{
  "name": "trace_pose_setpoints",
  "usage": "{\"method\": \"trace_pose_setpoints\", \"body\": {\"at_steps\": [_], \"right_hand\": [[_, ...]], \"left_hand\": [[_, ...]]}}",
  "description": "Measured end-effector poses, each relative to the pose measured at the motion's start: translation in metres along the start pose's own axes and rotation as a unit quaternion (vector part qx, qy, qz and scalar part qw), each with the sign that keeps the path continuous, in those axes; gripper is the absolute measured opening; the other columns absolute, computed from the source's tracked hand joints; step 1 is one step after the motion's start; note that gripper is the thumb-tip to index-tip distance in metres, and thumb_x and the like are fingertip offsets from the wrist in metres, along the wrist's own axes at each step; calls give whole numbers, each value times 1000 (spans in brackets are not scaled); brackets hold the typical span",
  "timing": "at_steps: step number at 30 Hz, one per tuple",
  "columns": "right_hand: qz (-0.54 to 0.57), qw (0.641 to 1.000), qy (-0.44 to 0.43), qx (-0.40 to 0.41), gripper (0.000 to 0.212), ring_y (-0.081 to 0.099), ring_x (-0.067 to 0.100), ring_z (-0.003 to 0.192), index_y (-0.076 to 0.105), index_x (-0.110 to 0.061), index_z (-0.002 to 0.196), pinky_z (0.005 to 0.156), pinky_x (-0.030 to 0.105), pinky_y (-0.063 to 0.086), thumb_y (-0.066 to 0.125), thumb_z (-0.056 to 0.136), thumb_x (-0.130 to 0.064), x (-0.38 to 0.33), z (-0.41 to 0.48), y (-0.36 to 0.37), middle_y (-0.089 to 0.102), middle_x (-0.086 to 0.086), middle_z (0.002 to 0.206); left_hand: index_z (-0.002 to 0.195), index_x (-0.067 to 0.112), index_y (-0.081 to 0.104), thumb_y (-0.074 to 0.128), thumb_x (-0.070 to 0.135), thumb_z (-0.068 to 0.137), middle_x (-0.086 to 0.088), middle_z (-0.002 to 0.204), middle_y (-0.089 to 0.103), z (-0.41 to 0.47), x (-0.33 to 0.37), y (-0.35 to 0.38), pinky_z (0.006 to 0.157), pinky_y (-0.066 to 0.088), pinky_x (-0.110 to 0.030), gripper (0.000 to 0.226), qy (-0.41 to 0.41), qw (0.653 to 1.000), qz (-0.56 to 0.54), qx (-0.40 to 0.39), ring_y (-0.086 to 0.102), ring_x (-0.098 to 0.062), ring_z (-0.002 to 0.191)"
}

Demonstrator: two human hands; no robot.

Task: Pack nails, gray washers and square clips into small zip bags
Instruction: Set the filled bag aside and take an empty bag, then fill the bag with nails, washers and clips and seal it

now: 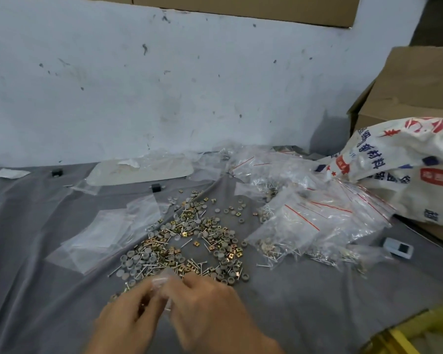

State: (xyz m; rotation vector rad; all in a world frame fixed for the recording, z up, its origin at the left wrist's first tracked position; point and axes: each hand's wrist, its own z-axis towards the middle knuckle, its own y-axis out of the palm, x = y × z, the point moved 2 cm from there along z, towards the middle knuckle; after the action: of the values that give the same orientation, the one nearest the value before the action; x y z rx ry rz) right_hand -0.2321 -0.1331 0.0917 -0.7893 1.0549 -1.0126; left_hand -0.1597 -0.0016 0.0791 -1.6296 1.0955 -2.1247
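Gray cloth-covered counter [304, 302] runs back to a scuffed white painted wall [164, 85]. Open room: bare cloth w/ soft folds at the front, R of the hands, and along the L side. R edge is crowded: a white woven printed sack [399, 159] slumps over it, w/ a brown cardboard box [414, 88] behind. A yellow-edged thing [404, 335] sits at the bottom-R corner, too blurred to identify.

Centre: a loose mixed pile of thin silver nails [187, 242], round gray washers [138, 259] and brass-coloured square clips [184, 235]. It spreads in a rough ring round a small bare patch. Its near edge reaches the fingertips.

L of pile: flat empty clear plastic bags [97, 238], glossy, overlapping. R of pile: a heap of filled clear zip bags w/ red strips [315, 221], crinkled, nails showing thru at the bottoms. Past them, near the R edge, is a small white-and-black boxy device [398, 247]. 2 small black blocks [156, 187] sit toward the back, near a pale flat rounded tray under plastic film [141, 169].

Hands: left hand [128, 318] and right hand [207, 310] meet at front centre, fingers curled. Both pinch 1 small clear zip bag [164, 284] between them, at the pile's near edge. Motion blur: can't tell if the bag's mouth is open or what's in it.
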Motion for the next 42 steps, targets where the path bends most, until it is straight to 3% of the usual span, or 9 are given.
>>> {"method": "trace_pose_setpoints", "body": {"at_steps": [6,8,13,16,21,27,33,37,42], "right_hand": [[13,999,-10,-44,29,54,36,114,54,-14,125,92,50,47,43,99,-23,-3,4,-1,61,12,122],[12,998,-25,-53,31,49,32,119,53,-16,128,96,48,47,44,100,-25,-2,4,-4,57,11,127],[-140,973,-150,-110,40,40,29,115,53,-16,130,88,38,40,32,97,-22,-5,8,-18,43,11,132],[-179,955,-189,-144,38,40,30,117,47,-17,141,97,42,40,41,104,-19,-7,19,-26,39,11,140],[-167,956,-217,-107,35,51,26,109,56,-18,125,93,39,42,47,103,-44,-11,30,-46,55,6,126],[-1,982,-180,-52,27,51,6,83,54,-24,93,70,19,31,57,97,-51,-1,30,-53,56,-11,91],[99,991,-85,-20,25,53,-14,81,52,-31,92,71,4,36,70,89,-47,37,0,-29,56,-29,87],[35,997,-50,-39,42,64,-9,91,46,-45,111,71,10,48,79,85,-43,69,-11,-18,61,-36,93],[-47,998,-38,20,69,73,22,89,51,-35,124,70,35,60,93,71,-21,96,-2,-3,74,-5,103]], "left_hand": [[86,46,73,80,18,79,10,73,74,13,-18,5,72,58,-31,29,-37,995,-91,2,70,-9,70],[88,36,77,74,2,84,-1,81,77,16,-19,5,69,59,-34,34,-17,985,-167,-40,70,-19,72],[97,9,75,47,-21,90,-12,82,74,15,-13,-2,60,47,-16,42,15,963,-232,-137,61,-13,72],[91,18,73,46,-16,91,6,66,65,16,-12,-13,58,43,-19,43,61,979,-159,-108,53,-4,59],[94,34,70,52,13,97,14,68,66,17,-11,-28,62,45,-22,27,125,992,-4,-26,60,-1,62],[100,16,76,53,3,101,1,53,54,16,-12,-21,46,37,-16,27,29,957,-284,-50,46,-5,46],[108,12,74,44,41,99,4,62,61,-9,-36,25,55,41,-18,43,-20,932,-338,-129,51,-10,55],[91,32,72,59,28,101,17,72,66,-6,-81,41,65,45,-22,17,3,987,-159,-33,55,1,65],[98,30,73,65,20,96,22,98,69,32,-110,34,79,49,-24,13,-17,992,-33,117,61,1,84]]}}
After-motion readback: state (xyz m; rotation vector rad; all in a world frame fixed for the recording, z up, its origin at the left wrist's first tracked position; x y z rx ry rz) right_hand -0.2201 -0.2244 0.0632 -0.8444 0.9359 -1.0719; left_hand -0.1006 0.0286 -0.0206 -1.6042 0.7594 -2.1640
